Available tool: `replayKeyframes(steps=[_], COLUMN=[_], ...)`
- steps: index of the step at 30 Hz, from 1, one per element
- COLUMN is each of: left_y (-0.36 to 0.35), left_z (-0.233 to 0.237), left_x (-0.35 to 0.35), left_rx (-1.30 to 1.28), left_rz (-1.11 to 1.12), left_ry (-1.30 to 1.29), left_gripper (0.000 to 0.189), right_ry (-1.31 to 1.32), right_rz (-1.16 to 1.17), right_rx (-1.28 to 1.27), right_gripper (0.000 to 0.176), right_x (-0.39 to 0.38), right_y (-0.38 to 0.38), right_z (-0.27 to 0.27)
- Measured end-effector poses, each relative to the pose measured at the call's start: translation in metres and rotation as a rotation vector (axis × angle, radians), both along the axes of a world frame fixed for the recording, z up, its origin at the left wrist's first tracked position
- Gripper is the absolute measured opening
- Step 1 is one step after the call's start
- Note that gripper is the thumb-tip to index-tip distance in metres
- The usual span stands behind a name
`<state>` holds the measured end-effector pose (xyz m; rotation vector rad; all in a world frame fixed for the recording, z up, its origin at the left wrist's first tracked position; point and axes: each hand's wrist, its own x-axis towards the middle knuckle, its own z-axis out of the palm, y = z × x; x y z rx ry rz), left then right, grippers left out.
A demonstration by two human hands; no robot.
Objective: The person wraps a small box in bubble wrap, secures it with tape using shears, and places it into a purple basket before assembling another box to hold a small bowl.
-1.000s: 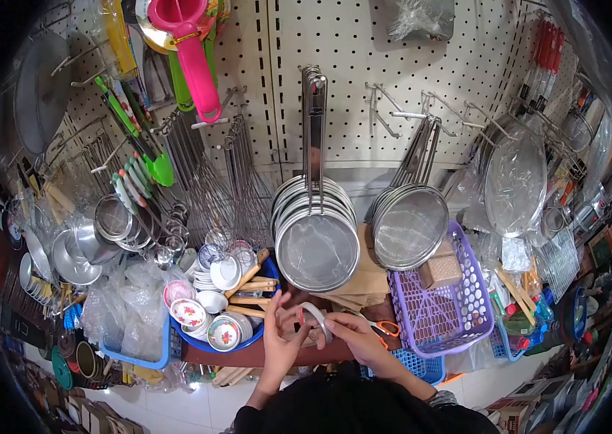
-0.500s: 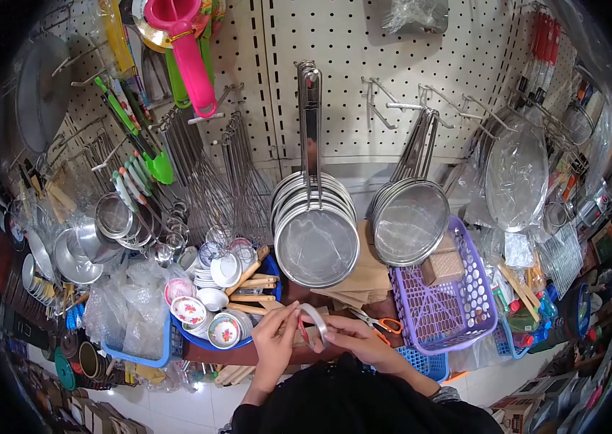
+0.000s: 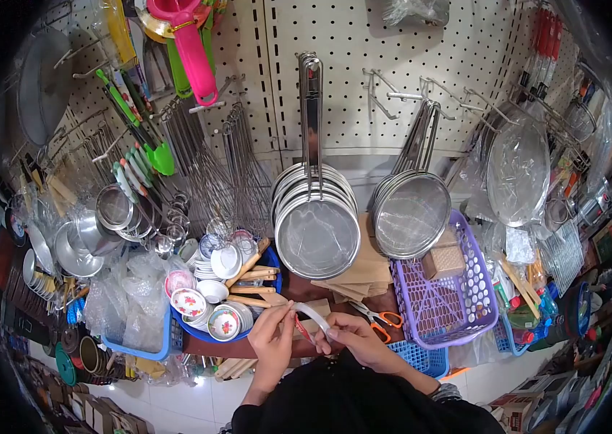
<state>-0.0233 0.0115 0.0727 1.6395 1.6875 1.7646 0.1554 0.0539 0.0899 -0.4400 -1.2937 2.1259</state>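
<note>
A roll of clear tape, a pale band with a red inner side, is held up between both hands near my chest. My left hand pinches its left side with thumb and fingertips. On the opposite side, the fingers of my right hand grip the lower right part of the band. Just beyond my right hand lie scissors with orange handles. Brown cardboard pieces rest on the dark red shelf behind the tape.
Stacked strainers hang ahead from the pegboard, with a second strainer stack beside them. A blue basin of small bowls and wooden-handled tools stands left. On the right is a purple basket holding a brown box.
The tape roll has turned between my hands, so its ring now shows as a more slanted band. My right hand has shifted slightly. The view has tipped a little downward.
</note>
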Motion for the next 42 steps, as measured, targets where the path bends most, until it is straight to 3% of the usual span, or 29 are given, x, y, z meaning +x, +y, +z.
replayKeyframes(steps=[4,7,8,12,18,24,30,39,42], left_y=[0.002,-0.002,-0.004,-0.012,-0.01,-0.011,-0.015,-0.013,-0.015], left_z=[-0.005,0.015,0.01,-0.001,-0.003,0.007,0.026,0.034,0.031], left_x=[0.002,0.02,0.014,-0.007,-0.008,-0.012,-0.012,-0.005,-0.005], left_rx=[0.03,0.047,0.024,-0.256,-0.193,-0.171,-0.239,-0.127,-0.186], left_rz=[-0.072,-0.318,-0.447,-0.543,-0.63,-0.734,-0.691,-0.665,-0.654], left_ry=[-0.102,-0.704,-0.76,-0.306,-0.246,-0.324,-0.12,0.097,0.041], left_gripper=[0.017,0.014,0.013,0.013,0.015,0.018,0.019,0.054,0.058], right_ry=[-0.017,-0.072,-0.117,-0.222,-0.338,-0.15,-0.272,-0.301,-0.287], right_rz=[-0.047,-0.078,-0.08,-0.144,-0.019,0.062,0.127,-0.105,-0.113], right_rx=[0.004,0.029,0.069,0.226,0.22,0.195,0.256,0.803,0.746], right_gripper=[0.021,0.021,0.021,0.02,0.021,0.022,0.019,0.025,0.024], right_x=[-0.001,-0.001,0.0,0.003,0.012,0.015,0.021,0.004,0.002], right_y=[-0.004,-0.004,-0.003,-0.002,0.005,0.009,0.016,0.01,0.008], right_z=[-0.002,-0.004,-0.007,-0.001,0.017,0.008,0.02,0.013,0.013])
